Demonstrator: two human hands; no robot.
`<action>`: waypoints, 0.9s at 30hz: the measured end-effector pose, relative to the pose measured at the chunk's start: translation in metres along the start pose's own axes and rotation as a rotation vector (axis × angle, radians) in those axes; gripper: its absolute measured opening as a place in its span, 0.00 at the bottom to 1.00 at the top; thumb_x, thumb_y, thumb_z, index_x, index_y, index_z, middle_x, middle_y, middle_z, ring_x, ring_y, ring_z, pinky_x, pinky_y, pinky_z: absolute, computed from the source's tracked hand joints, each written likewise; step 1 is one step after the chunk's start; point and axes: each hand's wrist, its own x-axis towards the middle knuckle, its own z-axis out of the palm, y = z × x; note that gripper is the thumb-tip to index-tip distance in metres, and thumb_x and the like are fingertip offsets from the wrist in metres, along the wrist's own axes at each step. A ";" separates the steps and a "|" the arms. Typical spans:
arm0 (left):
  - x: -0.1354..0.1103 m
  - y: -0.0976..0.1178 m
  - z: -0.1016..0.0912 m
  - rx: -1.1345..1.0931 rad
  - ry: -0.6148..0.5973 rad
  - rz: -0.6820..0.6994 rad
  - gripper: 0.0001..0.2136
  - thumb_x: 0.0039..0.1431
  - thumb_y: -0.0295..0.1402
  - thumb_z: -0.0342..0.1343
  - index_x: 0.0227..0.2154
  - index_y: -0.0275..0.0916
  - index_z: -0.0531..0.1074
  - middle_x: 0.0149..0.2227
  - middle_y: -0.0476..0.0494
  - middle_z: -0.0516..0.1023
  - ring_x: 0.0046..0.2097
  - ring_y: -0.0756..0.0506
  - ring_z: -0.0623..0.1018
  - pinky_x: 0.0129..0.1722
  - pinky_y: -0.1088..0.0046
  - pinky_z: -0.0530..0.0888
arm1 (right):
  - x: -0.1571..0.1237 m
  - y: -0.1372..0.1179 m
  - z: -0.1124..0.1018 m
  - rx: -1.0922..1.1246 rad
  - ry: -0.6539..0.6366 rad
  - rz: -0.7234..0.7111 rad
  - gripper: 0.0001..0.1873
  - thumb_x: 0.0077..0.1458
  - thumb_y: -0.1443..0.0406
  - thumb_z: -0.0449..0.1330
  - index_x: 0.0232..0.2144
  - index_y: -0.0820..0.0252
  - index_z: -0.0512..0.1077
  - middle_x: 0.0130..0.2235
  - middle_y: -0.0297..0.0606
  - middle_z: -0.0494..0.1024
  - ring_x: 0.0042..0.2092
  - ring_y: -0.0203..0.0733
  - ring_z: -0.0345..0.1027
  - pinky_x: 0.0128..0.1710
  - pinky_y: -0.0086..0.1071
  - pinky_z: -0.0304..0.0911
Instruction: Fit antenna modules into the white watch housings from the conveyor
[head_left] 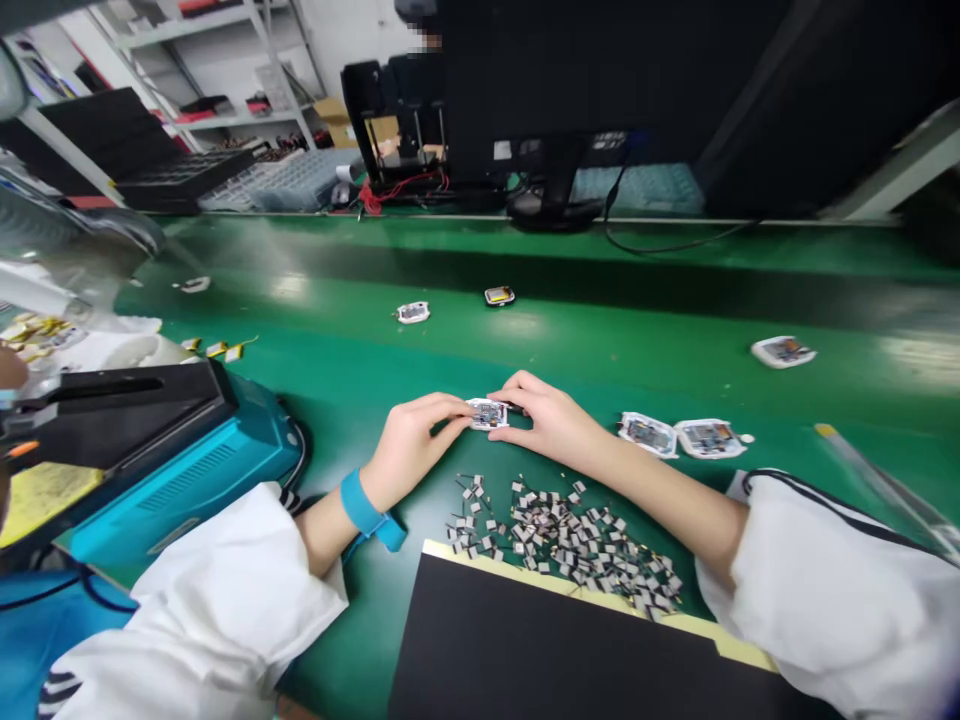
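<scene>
My left hand point(416, 440) and my right hand point(547, 420) meet over a small white-framed circuit board point(487, 413) on the green bench. Both pinch it from opposite sides, fingers curled round its edges. A blue wrist strap point(364, 505) circles my left wrist. Just in front of my hands lies a heap of several tiny grey components with wire leads point(562, 540). Two more white-framed boards point(679, 437) lie side by side right of my right hand.
A black mat with a yellow edge point(555, 650) lies at the near edge. A teal and black machine point(172, 450) stands at left. Loose boards point(412, 312) point(499, 295) point(782, 351) lie farther out. A monitor stand point(551, 205), cables and trays sit at the back.
</scene>
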 end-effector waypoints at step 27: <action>0.004 0.004 0.009 0.459 -0.179 0.251 0.08 0.58 0.26 0.46 0.35 0.35 0.70 0.37 0.45 0.74 0.37 0.49 0.73 0.36 0.74 0.72 | -0.003 0.001 0.006 0.044 0.041 -0.026 0.19 0.48 0.58 0.56 0.42 0.60 0.68 0.39 0.38 0.68 0.40 0.40 0.63 0.37 0.32 0.59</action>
